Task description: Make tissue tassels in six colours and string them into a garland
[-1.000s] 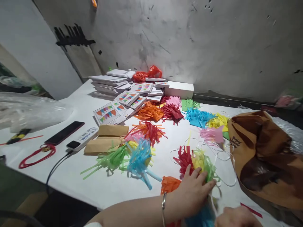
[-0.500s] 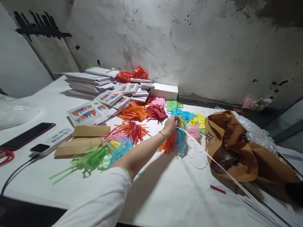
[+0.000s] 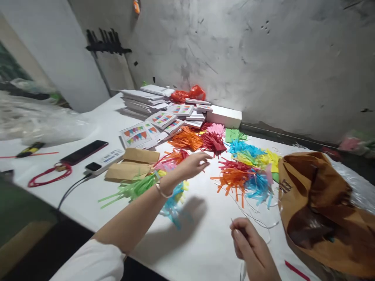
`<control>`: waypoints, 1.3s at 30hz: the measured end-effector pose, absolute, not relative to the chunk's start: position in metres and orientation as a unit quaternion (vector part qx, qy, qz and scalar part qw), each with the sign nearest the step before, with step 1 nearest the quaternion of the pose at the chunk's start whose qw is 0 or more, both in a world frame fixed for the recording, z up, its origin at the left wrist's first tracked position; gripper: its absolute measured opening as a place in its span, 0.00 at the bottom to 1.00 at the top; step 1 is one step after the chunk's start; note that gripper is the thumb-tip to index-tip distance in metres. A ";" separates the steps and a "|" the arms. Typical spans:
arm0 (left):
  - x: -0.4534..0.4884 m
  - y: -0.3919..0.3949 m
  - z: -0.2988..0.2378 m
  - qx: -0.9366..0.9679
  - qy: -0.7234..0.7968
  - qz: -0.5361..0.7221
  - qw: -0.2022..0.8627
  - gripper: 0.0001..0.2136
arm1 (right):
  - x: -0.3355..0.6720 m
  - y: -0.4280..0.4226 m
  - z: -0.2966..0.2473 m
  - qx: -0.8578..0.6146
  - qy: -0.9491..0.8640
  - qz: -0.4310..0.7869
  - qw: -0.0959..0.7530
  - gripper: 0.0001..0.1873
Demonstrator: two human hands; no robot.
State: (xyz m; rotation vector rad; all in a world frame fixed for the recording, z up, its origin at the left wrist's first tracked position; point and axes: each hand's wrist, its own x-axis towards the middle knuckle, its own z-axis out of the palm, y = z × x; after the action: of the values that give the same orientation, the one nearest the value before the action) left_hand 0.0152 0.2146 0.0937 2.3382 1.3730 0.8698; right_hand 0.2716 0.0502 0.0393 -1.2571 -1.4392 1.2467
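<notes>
My left hand point(image 3: 191, 164) reaches out over the white table point(image 3: 205, 242), fingers loosely spread, holding nothing. It hovers just right of a loose heap of red and orange paper tassels point(image 3: 172, 157) and above green and blue ones point(image 3: 140, 188). My right hand point(image 3: 249, 246) is low at the front, fingers pinched on a thin white string point(image 3: 252, 216). The string runs up to a bunch of orange, red, green and blue tassels point(image 3: 243, 177) lying on the table beside a brown bag point(image 3: 322, 210).
More tassel heaps point(image 3: 212, 138) and stacks of printed cards and white boxes point(image 3: 164, 111) lie at the back by the wall. Brown envelopes point(image 3: 133, 164), a phone point(image 3: 84, 152), a power strip point(image 3: 104, 162) and a red cord point(image 3: 48, 177) sit at left.
My left hand let go of the strung tassel bunch, which now lies on the table, and drew back left. My right hand has come into view holding the string.
</notes>
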 end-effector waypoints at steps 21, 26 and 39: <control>-0.151 0.148 0.001 0.569 0.759 0.305 0.085 0.08 | 0.094 0.176 -0.021 -0.387 -0.730 0.476 0.300 0.17; -0.166 0.117 0.019 0.449 0.783 0.429 -0.038 0.11 | 0.102 0.180 -0.013 -0.382 -0.705 0.515 0.303 0.19; -0.052 0.093 0.029 0.296 0.426 0.591 0.618 0.12 | 0.113 0.143 0.040 -0.335 -0.730 0.485 0.347 0.15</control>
State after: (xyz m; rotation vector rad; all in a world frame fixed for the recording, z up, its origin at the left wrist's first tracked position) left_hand -0.0525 0.0932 0.0288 0.6823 0.9798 1.3604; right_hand 0.1129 0.1434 0.0401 -0.8699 -1.8924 1.2572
